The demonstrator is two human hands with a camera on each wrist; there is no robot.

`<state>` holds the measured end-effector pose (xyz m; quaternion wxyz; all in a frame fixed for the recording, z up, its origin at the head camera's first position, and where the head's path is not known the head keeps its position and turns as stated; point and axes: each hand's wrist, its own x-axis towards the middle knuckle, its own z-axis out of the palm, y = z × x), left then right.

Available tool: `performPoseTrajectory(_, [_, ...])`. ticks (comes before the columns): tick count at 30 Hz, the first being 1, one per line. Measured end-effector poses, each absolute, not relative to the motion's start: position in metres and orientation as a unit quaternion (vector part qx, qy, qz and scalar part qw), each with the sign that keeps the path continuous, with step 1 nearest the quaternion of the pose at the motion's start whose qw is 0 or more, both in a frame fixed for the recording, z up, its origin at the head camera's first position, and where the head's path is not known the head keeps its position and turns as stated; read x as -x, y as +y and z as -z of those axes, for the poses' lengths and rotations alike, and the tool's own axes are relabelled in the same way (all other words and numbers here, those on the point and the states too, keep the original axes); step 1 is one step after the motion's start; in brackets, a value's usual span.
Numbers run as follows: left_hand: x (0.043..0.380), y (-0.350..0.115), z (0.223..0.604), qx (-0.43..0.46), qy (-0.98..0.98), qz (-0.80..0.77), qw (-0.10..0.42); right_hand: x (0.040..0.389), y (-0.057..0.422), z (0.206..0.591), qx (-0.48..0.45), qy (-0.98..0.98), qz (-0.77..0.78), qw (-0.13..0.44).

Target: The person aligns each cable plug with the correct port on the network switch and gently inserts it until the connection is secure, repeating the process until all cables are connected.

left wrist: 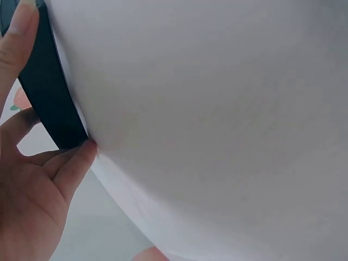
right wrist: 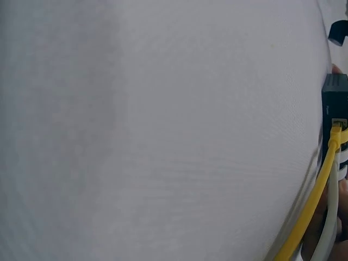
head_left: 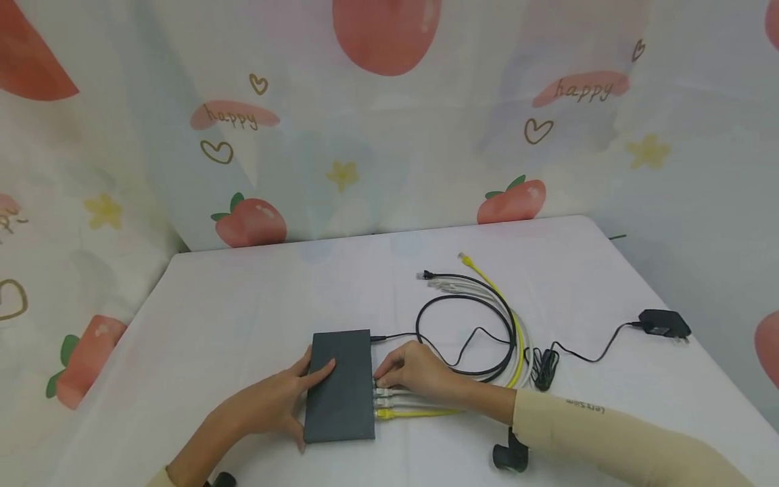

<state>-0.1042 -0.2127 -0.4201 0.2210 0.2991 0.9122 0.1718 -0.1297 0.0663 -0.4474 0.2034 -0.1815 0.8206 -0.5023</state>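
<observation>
A dark, flat network switch (head_left: 341, 399) lies on the white-covered table. My left hand (head_left: 265, 407) holds it from the left, with the thumb and fingers spread along its edge and top; in the left wrist view, fingers meet the edge of the switch (left wrist: 54, 98). On the switch's right side, my right hand (head_left: 420, 370) pinches a network cable plug at a port, mostly hidden by the fingers. Below those fingertips, pale cable plugs (head_left: 385, 403) and a yellow cable plug (head_left: 386, 414) sit in the ports. The yellow plug (right wrist: 335, 136) shows in its port in the right wrist view.
Coiled black network cable (head_left: 420, 314), yellow cable (head_left: 487, 279) and pale cables spread behind my right hand, their far plugs loose. A thin power cord runs from the switch's upper right to a bundled section (head_left: 545, 369) and a black power adapter (head_left: 663, 323) near the table's right edge.
</observation>
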Motion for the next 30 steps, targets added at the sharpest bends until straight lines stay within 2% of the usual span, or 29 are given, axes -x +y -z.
performPoseTrajectory(13, [0.112,-0.218,0.422,-0.292,0.908,-0.193,0.23,0.138,0.061,0.448,0.209,0.841,0.471,0.164])
performPoseTrajectory(23, [0.11,-0.223,0.426,-0.281,0.899,-0.223,0.251,0.138,0.064,0.444,0.292,0.849,0.417,0.141])
performPoseTrajectory(30, [0.114,-0.234,0.425,-0.269,0.893,-0.246,0.264,0.134,0.092,0.429,0.327,0.877,0.346,0.062])
